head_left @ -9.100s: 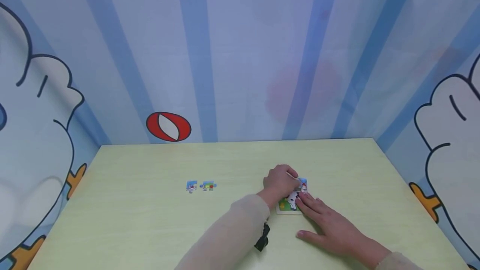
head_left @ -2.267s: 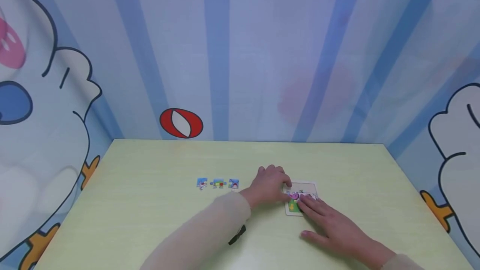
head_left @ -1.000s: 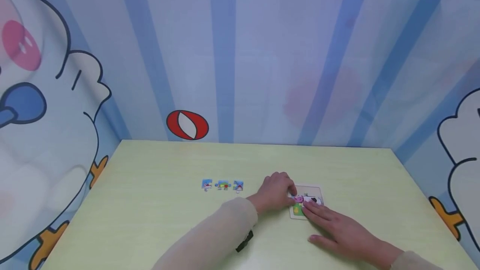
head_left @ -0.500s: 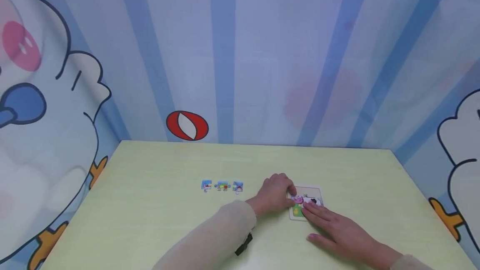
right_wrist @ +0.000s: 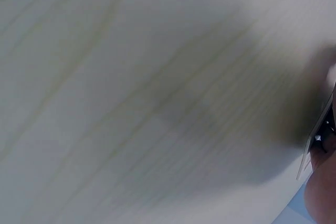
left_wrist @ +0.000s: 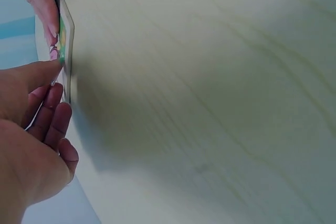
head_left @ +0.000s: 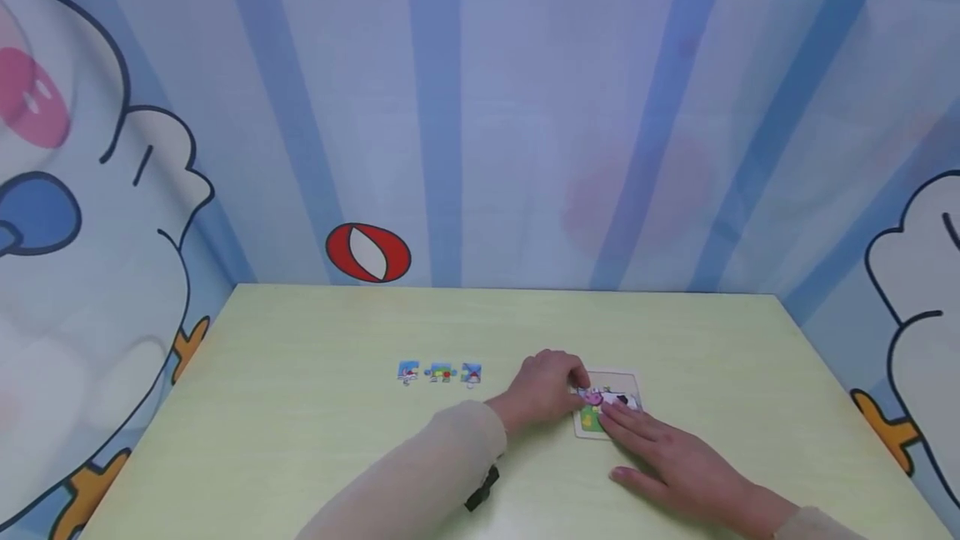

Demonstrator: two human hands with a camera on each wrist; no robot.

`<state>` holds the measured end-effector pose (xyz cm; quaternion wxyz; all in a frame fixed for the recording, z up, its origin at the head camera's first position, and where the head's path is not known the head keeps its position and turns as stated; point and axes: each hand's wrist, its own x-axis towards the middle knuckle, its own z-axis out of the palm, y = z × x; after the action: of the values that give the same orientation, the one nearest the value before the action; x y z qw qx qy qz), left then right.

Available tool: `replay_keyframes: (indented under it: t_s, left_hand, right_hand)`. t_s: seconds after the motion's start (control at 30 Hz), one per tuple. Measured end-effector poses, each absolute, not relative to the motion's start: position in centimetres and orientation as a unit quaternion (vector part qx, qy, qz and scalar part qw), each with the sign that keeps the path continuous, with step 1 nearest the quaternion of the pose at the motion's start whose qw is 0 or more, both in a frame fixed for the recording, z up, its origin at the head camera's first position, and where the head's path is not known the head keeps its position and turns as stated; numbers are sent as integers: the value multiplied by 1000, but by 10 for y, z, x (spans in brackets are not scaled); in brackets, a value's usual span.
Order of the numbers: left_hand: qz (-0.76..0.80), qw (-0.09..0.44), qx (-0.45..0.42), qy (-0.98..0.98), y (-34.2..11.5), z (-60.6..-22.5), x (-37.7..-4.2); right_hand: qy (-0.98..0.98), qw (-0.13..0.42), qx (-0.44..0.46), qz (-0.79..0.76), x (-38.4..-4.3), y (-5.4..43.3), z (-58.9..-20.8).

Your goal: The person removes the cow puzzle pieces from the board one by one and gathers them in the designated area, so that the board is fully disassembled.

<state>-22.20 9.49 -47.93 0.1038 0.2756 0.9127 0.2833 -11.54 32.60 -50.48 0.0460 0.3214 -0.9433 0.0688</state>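
Note:
A small jigsaw puzzle board with a pale rim lies on the table, its top strip bare and a pig-and-cow picture below. At its left edge, the thumb and bent fingers of my left hand pinch a puzzle piece that is mostly hidden; a bit of blue shows between them. My right hand lies flat with its fingertips on the lower right of the picture, covering part of it. In the left wrist view, the thumb of the left hand reaches the picture side of the board.
Three loose puzzle pieces lie in a row left of the board: one blue and white, a green-yellow one and a blue one. The pale wood table ends at a striped blue backdrop.
Since the oldest frame, a third piece has joined the row, and the board's top strip has become bare. The left hand moved from the top to the left edge. Lately both hands stay almost still.

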Motion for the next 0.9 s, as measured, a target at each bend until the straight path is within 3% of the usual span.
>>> replay_keyframes:
  t_s: [0.37,0.63,0.9]
  left_hand:
    - [356,154,243,889,94,-480,-229]
    - [346,156,239,894,97,-479,-234]
    - [385,170,212,882,95,-468,-238]
  right_hand:
    - [-946,33,313,79,-114,326,-504]
    - [-944,38,317,78,-117,326,-504]
    - [-947,2,308,95,-116,327,-500]
